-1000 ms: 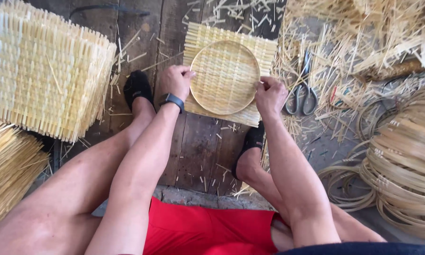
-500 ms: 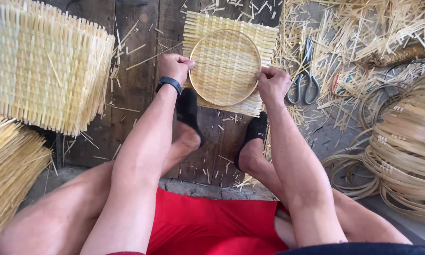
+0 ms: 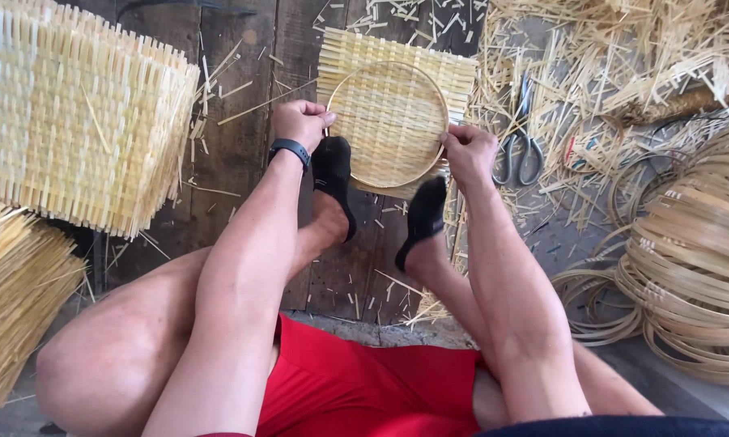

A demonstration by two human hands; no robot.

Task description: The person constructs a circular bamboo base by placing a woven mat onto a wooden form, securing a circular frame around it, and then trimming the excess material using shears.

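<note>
A square woven bamboo mat [image 3: 356, 61] lies on the dark wooden floor with a round bamboo hoop [image 3: 435, 93] pressed onto it. My left hand [image 3: 301, 121] grips the hoop and mat at the left edge; a black band is on that wrist. My right hand [image 3: 469, 150] grips the right edge. Both my feet in black socks [image 3: 333, 170] [image 3: 422, 212] rest on the near edge of the mat.
A stack of woven mats [image 3: 73, 113] stands at the left, with another bundle [image 3: 16, 283] below it. Scissors [image 3: 518, 150] lie right of the mat among loose bamboo strips [image 3: 623, 57]. Coiled bamboo hoops [image 3: 688, 267] pile up at the right.
Both feet have slid forward onto the mat's near edge. My hands stay on the hoop's two sides.
</note>
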